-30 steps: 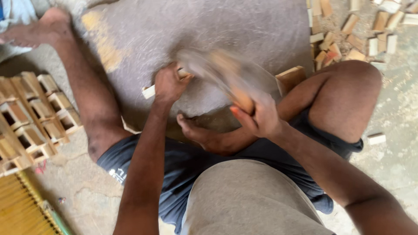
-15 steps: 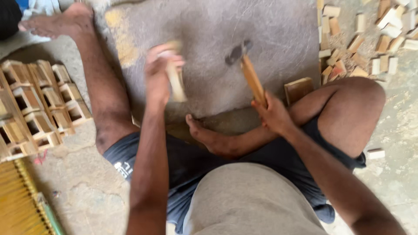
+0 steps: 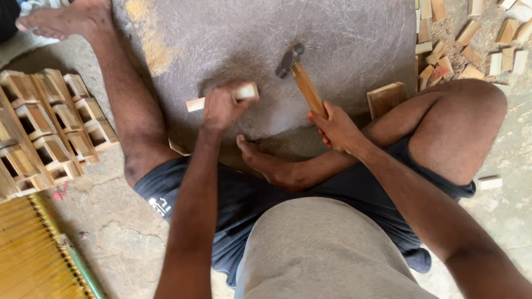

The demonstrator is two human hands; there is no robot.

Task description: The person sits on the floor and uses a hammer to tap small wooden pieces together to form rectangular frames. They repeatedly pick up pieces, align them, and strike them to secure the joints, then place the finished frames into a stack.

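Clasped in the left hand (image 3: 221, 105): one pale wooden strip (image 3: 195, 103), fingers wrapped round its middle, both ends showing, held level against the grey stone slab (image 3: 354, 39); clenched in the right hand (image 3: 335, 126): a hammer (image 3: 302, 77), fingers closed round the lower end of its light wooden handle, dark metal head raised off the slab and apart from the strip.

Step in hand, as judged: positioning the strip for a blow, hammer poised (no nail can be made out at this size); the next move calls for the strip pinned flat and unmoving, fingers kept out of the head's path, and a short, square stroke.

Materials and shapes: slab, rounded, worn, scratched with fine pale lines, a yellowish stain near its upper left edge; strip, smooth, straight, square-cut at the ends; hammer head, small, dull, blackened.

Surroundings: a short wooden block (image 3: 386, 98), brown, flat-faced, beside the right knee on the slab's edge; scattered wood offcuts (image 3: 471, 44), tan and reddish, with sawdust, at upper right; one lone offcut (image 3: 490, 182) on the rough concrete floor (image 3: 111, 232); assembled wooden frames (image 3: 50, 127), laddered with small open compartments, stacked at left; yellow ribbed matting (image 3: 27, 254) with a green edge at lower left; person seated cross-legged, barefoot, in dark shorts.
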